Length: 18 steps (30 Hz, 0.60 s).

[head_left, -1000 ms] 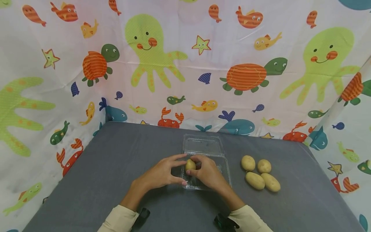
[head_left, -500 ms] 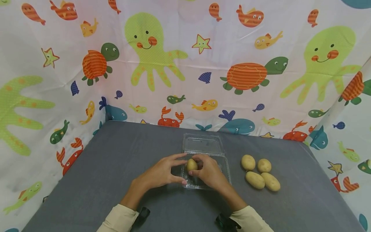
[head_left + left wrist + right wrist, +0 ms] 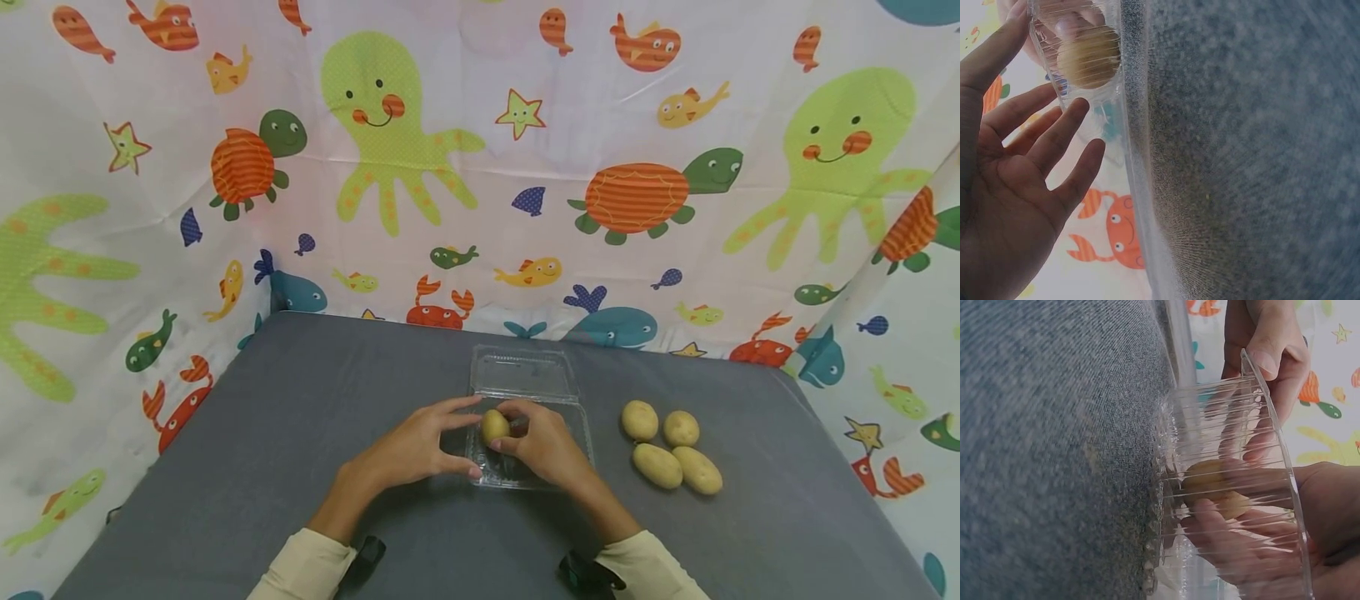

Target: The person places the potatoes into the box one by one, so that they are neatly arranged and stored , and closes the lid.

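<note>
In the head view a clear plastic container (image 3: 566, 425) lies with its lid (image 3: 525, 372) laid back. The right hand (image 3: 543, 446) reaches into the base and grips a small potato (image 3: 494, 426) at its left side. The left hand (image 3: 408, 446), fingers spread, is at the container's left edge. Seen from the left wrist, the left hand (image 3: 1029, 169) touches the rim with its thumb, and the potato (image 3: 1089, 57) shows through the wall. From the right wrist, the right hand's fingers (image 3: 1216, 528) lie around the potato (image 3: 1207, 481) behind the ribbed wall (image 3: 1266, 500).
Several potatoes (image 3: 657, 466) lie in a group on the grey tabletop (image 3: 360, 367), to the right of the container. A curtain (image 3: 480, 208) printed with sea animals hangs behind the table and along both sides.
The potato in the right hand has moved slightly to the right and shows more between the fingers. The left hand has stayed almost still.
</note>
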Each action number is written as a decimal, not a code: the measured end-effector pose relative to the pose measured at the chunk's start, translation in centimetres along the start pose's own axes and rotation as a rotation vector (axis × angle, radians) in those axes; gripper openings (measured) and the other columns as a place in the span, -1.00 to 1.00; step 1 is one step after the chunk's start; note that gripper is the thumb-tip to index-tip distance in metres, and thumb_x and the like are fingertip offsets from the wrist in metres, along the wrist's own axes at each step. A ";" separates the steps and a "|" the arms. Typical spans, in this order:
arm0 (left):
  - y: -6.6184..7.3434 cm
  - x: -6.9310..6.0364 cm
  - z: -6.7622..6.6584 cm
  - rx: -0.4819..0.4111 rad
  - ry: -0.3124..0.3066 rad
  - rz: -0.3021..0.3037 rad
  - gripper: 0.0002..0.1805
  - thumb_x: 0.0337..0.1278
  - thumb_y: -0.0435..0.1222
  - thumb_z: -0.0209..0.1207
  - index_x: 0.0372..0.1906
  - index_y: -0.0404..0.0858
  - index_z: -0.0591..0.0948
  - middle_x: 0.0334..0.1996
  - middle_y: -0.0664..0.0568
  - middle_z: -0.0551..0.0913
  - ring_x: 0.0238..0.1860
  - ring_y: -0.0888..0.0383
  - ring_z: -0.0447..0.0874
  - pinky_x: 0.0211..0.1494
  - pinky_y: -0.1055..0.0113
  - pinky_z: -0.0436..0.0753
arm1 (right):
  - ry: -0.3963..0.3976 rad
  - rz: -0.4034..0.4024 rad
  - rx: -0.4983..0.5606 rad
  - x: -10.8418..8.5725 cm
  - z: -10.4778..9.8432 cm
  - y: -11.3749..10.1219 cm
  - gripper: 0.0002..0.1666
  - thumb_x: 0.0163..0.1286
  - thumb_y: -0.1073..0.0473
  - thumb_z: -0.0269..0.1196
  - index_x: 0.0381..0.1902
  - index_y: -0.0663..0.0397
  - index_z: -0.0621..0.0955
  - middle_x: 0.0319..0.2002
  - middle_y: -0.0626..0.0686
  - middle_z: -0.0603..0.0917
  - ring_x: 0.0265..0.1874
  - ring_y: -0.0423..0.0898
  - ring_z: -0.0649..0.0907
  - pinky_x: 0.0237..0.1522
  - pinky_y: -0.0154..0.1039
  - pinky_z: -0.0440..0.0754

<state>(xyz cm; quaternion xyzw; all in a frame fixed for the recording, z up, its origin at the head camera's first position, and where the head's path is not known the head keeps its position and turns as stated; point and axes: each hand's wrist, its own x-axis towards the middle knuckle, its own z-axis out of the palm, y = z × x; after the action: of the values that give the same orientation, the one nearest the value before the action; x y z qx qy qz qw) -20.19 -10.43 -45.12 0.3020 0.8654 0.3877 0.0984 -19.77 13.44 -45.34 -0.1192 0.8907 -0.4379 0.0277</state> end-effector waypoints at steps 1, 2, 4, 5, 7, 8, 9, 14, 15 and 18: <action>0.0 0.0 0.0 0.001 0.001 0.000 -0.15 0.08 0.02 0.58 0.47 -0.14 0.58 0.61 0.14 0.33 0.62 -0.09 0.26 0.57 -0.24 0.33 | -0.001 0.003 0.005 0.0 0.0 0.0 -0.46 0.26 0.28 0.56 0.20 0.14 0.70 0.13 0.15 0.77 -0.04 0.12 0.82 -0.08 0.01 0.79; 0.0 0.0 0.0 0.000 0.001 0.001 -0.15 0.08 0.02 0.58 0.47 -0.14 0.58 0.61 0.13 0.33 0.62 -0.09 0.26 0.57 -0.25 0.33 | -0.001 0.002 0.006 0.0 -0.1 0.0 -0.47 0.26 0.27 0.56 0.19 0.14 0.70 0.12 0.14 0.77 -0.05 0.11 0.82 -0.09 0.00 0.79; 0.0 0.0 0.0 -0.006 0.000 0.000 -0.15 0.08 0.02 0.58 0.47 -0.14 0.58 0.62 0.13 0.33 0.62 -0.10 0.26 0.57 -0.26 0.33 | 0.000 0.001 0.007 -0.1 -0.2 0.0 -0.47 0.25 0.27 0.57 0.18 0.14 0.70 0.09 0.14 0.78 -0.07 0.10 0.82 -0.10 -0.01 0.79; 0.0 0.0 0.0 -0.008 -0.002 -0.001 -0.16 0.08 0.02 0.58 0.47 -0.14 0.58 0.62 0.12 0.33 0.63 -0.10 0.25 0.57 -0.26 0.33 | 0.001 0.001 0.006 -0.1 -0.2 0.0 -0.47 0.25 0.27 0.57 0.17 0.14 0.71 0.09 0.14 0.78 -0.08 0.10 0.82 -0.11 -0.01 0.79; 0.0 0.1 0.0 -0.010 -0.003 0.000 -0.16 0.09 0.02 0.57 0.48 -0.13 0.58 0.62 0.12 0.33 0.63 -0.09 0.24 0.56 -0.26 0.33 | -0.002 0.001 0.007 -0.1 -0.2 0.0 -0.45 0.25 0.28 0.57 0.19 0.14 0.70 0.09 0.15 0.78 -0.08 0.10 0.82 -0.11 -0.01 0.79; 0.0 0.1 0.0 -0.010 -0.003 0.000 -0.16 0.09 0.01 0.57 0.48 -0.14 0.58 0.62 0.11 0.33 0.63 -0.09 0.24 0.56 -0.26 0.34 | -0.004 0.001 0.006 -0.1 -0.3 0.0 -0.44 0.25 0.29 0.57 0.21 0.15 0.69 0.09 0.16 0.78 -0.07 0.11 0.82 -0.11 0.00 0.79; 0.1 0.1 0.0 -0.010 -0.003 0.001 -0.16 0.09 0.01 0.57 0.48 -0.14 0.58 0.62 0.11 0.33 0.63 -0.09 0.24 0.56 -0.26 0.34 | -0.009 0.001 0.008 0.0 -0.3 0.0 -0.43 0.25 0.29 0.56 0.22 0.15 0.69 0.09 0.17 0.78 -0.07 0.12 0.82 -0.11 0.00 0.79; 0.2 0.1 -0.1 -0.005 -0.001 0.005 -0.16 0.09 -0.01 0.58 0.47 -0.17 0.58 0.62 0.07 0.33 0.63 -0.09 0.25 0.57 -0.25 0.34 | -0.032 -0.015 0.007 0.0 -0.4 0.0 -0.42 0.27 0.33 0.55 0.25 0.15 0.68 0.08 0.20 0.78 -0.06 0.16 0.82 -0.09 0.03 0.80; 0.2 0.1 -0.1 -0.004 -0.001 0.005 -0.16 0.09 -0.01 0.58 0.47 -0.17 0.58 0.62 0.07 0.33 0.63 -0.09 0.25 0.57 -0.25 0.33 | -0.035 -0.019 0.008 0.0 -0.4 0.0 -0.43 0.27 0.33 0.54 0.23 0.15 0.68 0.07 0.21 0.78 -0.07 0.16 0.83 -0.09 0.03 0.80; 0.2 0.0 -0.1 -0.002 -0.001 -0.001 -0.17 0.10 -0.01 0.57 0.47 -0.16 0.58 0.62 0.08 0.33 0.62 -0.10 0.26 0.57 -0.25 0.33 | -0.038 -0.030 0.012 0.1 -0.4 0.1 -0.46 0.26 0.33 0.55 0.21 0.15 0.69 0.06 0.21 0.79 -0.08 0.16 0.83 -0.08 0.02 0.81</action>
<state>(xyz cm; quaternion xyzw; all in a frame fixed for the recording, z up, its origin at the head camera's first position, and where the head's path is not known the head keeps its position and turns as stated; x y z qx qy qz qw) -20.14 -10.39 -44.88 0.3019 0.8651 0.3881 0.0993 -19.91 13.75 -45.18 -0.1408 0.8855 -0.4411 0.0387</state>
